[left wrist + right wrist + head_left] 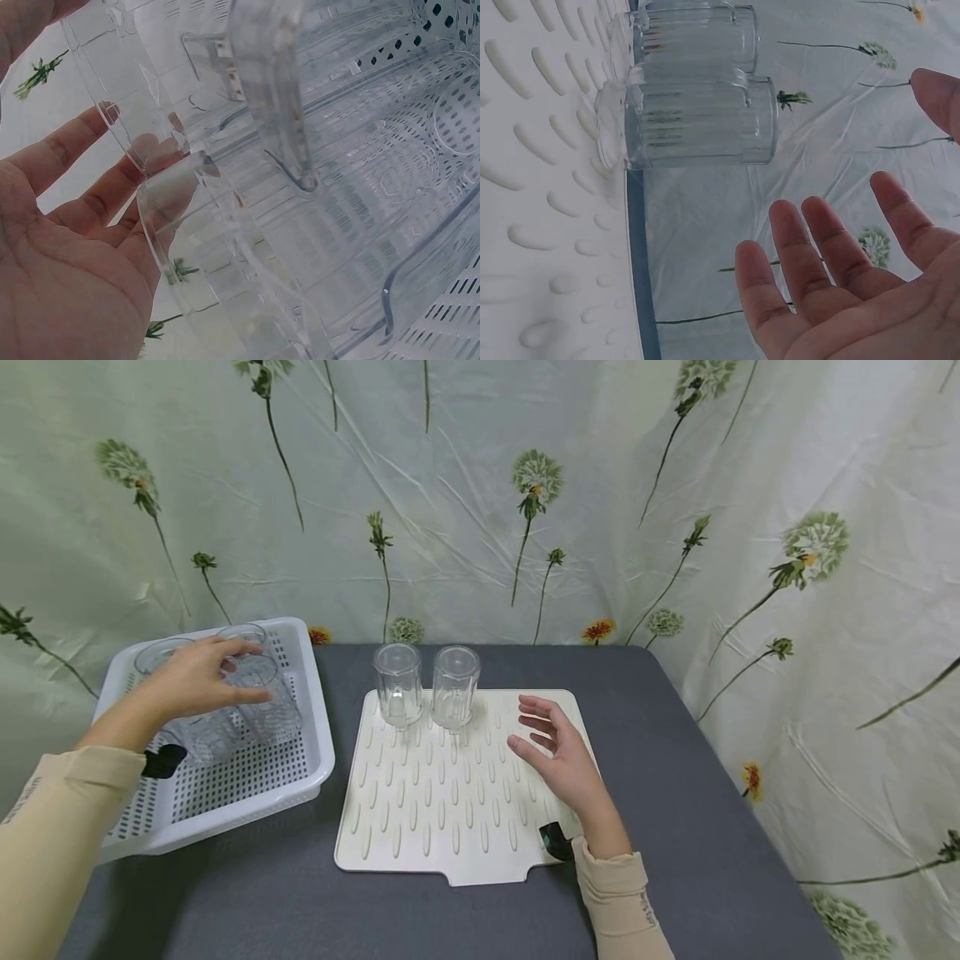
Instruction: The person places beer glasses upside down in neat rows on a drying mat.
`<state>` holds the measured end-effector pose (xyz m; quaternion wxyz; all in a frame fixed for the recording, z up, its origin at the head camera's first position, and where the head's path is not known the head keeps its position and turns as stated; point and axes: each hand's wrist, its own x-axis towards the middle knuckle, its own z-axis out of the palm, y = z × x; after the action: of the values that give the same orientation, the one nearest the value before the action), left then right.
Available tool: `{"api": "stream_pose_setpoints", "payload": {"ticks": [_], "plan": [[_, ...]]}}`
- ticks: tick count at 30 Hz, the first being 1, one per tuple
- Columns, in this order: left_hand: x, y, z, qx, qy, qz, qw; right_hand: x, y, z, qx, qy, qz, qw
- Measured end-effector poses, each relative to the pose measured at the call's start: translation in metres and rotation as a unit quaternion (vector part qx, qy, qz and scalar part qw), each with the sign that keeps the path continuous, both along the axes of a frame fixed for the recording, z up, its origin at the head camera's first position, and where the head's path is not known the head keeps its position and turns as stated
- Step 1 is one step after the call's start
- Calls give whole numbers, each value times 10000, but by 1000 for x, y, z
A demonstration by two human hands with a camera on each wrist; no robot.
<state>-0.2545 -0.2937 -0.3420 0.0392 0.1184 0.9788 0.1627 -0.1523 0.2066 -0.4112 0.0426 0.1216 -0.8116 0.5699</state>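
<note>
My left hand [198,677] is over a white perforated basket [324,760], its thumb and fingers spread at the rims of clear glass mugs [273,706]. Close up in the left wrist view, the fingertips lie behind the rim of a mug [225,247], and a thick glass handle [270,90] juts out beside it. Above the right part of a cream ridged draining board [435,852] hovers my right hand [558,760], fingers loosely bent, holding nothing. Two clear glass mugs stand upside down near the board's back edge, a left one [399,685] and a right one [454,689].
The basket and board stand on a dark grey table [675,860], the basket at its left side. Behind hangs a pale curtain [465,527] printed with dandelions, close to the table's back edge. Several mugs lie together inside the basket.
</note>
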Motion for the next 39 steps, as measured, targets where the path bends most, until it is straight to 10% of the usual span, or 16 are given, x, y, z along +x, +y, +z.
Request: {"api": "stream_pose_setpoints", "payload": {"ticks": [39], "plan": [[10,-1,-1,67,422,51,9991,4,-20,-23,-510,-263,469,9972]]}}
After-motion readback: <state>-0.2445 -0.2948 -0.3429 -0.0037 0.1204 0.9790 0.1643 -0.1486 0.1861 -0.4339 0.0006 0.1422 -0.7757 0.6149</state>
